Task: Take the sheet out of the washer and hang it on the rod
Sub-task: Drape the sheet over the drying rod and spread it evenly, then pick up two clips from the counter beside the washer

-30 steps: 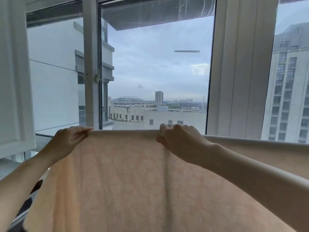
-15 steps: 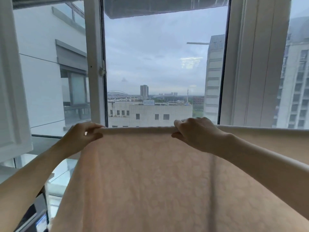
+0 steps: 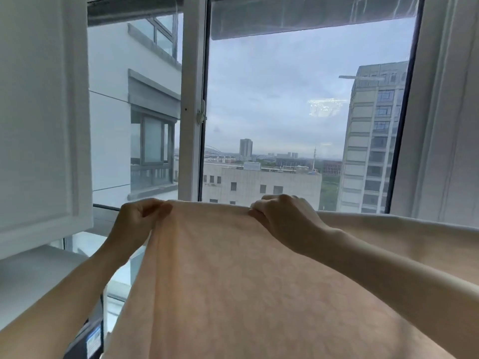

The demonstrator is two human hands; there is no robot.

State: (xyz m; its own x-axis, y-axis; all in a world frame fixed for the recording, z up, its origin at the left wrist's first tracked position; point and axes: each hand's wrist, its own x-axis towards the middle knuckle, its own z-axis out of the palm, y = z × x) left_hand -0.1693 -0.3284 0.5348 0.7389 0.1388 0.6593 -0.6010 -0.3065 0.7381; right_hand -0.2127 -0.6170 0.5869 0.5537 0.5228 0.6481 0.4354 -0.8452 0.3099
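Note:
A pale peach sheet (image 3: 233,281) with a faint pattern fills the lower half of the head view and hangs down toward me from a straight top fold. My left hand (image 3: 137,218) pinches that fold at its left end. My right hand (image 3: 282,216) grips the same fold about a forearm's length to the right. The sheet runs on to the right edge (image 3: 414,229) as a level band. The rod itself is hidden under the cloth. The washer is not clearly in view.
A large window (image 3: 298,112) with a white frame post (image 3: 193,99) stands right behind the sheet. A white cabinet door (image 3: 39,112) hangs at the left. A white curtain (image 3: 445,112) hangs at the right. A dark appliance corner (image 3: 90,338) shows at lower left.
The view has shifted, and the window frame now sits further right. My hands have stayed on the sheet's top fold, with the left hand bunching its end more tightly.

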